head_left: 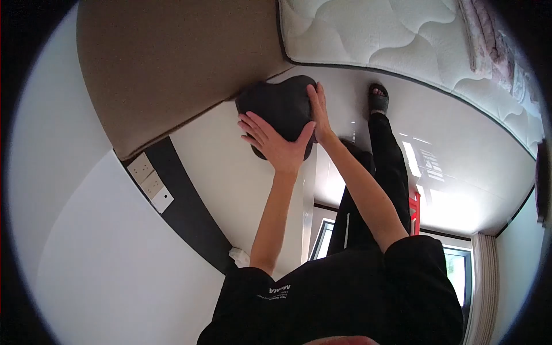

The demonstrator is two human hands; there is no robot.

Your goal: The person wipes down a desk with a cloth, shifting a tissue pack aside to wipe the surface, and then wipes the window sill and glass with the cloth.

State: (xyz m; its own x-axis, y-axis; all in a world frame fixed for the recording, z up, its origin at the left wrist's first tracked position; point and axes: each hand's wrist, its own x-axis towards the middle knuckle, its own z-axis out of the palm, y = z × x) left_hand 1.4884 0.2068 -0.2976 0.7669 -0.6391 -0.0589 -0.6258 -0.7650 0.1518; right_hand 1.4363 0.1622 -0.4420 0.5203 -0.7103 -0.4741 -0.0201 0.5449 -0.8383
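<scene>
A dark grey, rounded, lobed object like a cushion (279, 106) is between my hands, near the corner of the brown padded panel. My left hand (277, 146) lies over its near side, fingers and thumb spread against it. On its right edge, my right hand (321, 112) presses with the fingers extended. Behind the object is a pale cream surface (218, 155); whether it rests there is unclear.
A white quilted mattress (368, 34) with dark piping is at the top right, beside the brown padded panel (172, 63). Sockets (150, 181) line a dark strip at left. My sandalled foot (378, 100) stands on the shiny floor (443, 155). Something red (415, 213) is near my leg.
</scene>
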